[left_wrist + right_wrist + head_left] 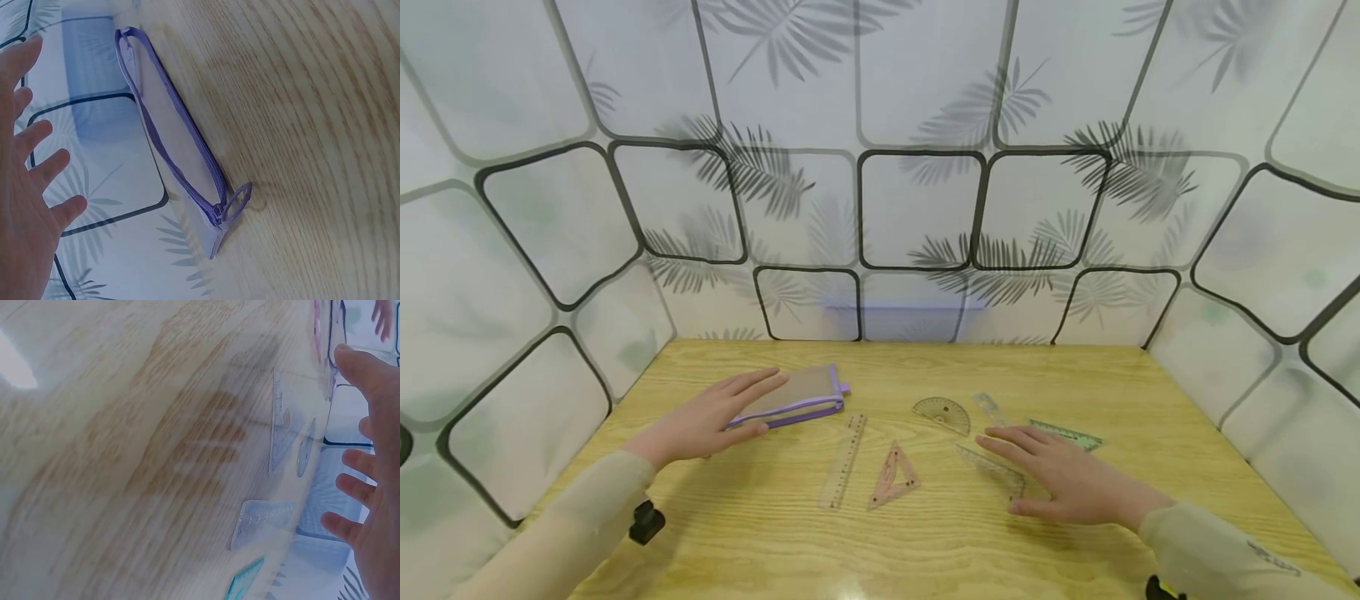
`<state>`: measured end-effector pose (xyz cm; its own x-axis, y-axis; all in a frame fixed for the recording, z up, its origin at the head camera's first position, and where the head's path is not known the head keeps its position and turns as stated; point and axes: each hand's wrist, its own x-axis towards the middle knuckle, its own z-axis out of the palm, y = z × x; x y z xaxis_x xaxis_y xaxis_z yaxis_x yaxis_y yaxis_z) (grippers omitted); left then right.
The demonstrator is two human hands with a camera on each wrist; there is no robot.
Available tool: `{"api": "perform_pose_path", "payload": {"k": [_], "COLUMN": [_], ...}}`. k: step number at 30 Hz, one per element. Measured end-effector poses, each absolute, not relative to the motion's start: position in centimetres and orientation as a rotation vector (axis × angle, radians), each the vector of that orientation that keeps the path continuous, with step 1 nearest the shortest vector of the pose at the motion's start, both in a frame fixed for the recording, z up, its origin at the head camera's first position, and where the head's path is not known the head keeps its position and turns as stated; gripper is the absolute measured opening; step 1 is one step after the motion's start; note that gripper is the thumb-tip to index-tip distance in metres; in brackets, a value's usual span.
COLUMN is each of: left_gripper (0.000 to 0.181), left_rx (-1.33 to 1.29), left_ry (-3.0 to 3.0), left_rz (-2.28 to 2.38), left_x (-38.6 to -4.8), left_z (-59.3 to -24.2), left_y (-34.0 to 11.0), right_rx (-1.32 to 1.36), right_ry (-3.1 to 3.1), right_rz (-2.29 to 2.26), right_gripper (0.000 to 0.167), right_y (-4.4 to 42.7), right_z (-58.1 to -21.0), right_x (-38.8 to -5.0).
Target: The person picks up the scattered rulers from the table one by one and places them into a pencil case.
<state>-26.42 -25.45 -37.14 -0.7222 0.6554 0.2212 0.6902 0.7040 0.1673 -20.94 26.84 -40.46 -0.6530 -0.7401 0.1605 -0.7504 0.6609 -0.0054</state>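
Note:
My left hand [711, 417] hovers with spread fingers over the near left part of a zip pouch [811, 385] with purple edging. In the left wrist view the pouch's purple zip [187, 134] gapes, with a pull loop at one end. My right hand [1063, 479] is held above the table, fingers extended, nothing in it. Close to its fingertips lies a clear set square [992, 465], partly covered by the hand. Beyond are a clear protractor [943, 411], a short clear ruler [989, 407] and a green ruler [1069, 434], partly hidden.
Between the hands a pale pink straight ruler [844, 463] and a pink set square [892, 494] lie flat on the wood-grain table [775, 533]. Leaf-patterned curtain walls [917, 212] enclose the table at the back and both sides.

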Motion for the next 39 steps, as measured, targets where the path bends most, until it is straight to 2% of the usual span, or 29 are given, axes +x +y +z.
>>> {"api": "perform_pose_path", "payload": {"k": [24, 39], "left_gripper": [0.061, 0.055], "left_rx": [-1.089, -0.976], "left_ry": [-2.74, -2.763], "left_rz": [-0.381, -0.389], "left_x": [-27.2, -27.5], "left_z": [-38.8, -40.1], "left_y": [-26.1, -26.1], "right_rx": [1.228, 1.196], "right_ry": [-2.716, -2.776], "right_rz": [0.14, 0.181], "right_gripper": [0.079, 0.08], "right_y": [26.7, 26.5], "right_z": [-41.2, -41.6], "right_x": [-20.8, -20.8]}}
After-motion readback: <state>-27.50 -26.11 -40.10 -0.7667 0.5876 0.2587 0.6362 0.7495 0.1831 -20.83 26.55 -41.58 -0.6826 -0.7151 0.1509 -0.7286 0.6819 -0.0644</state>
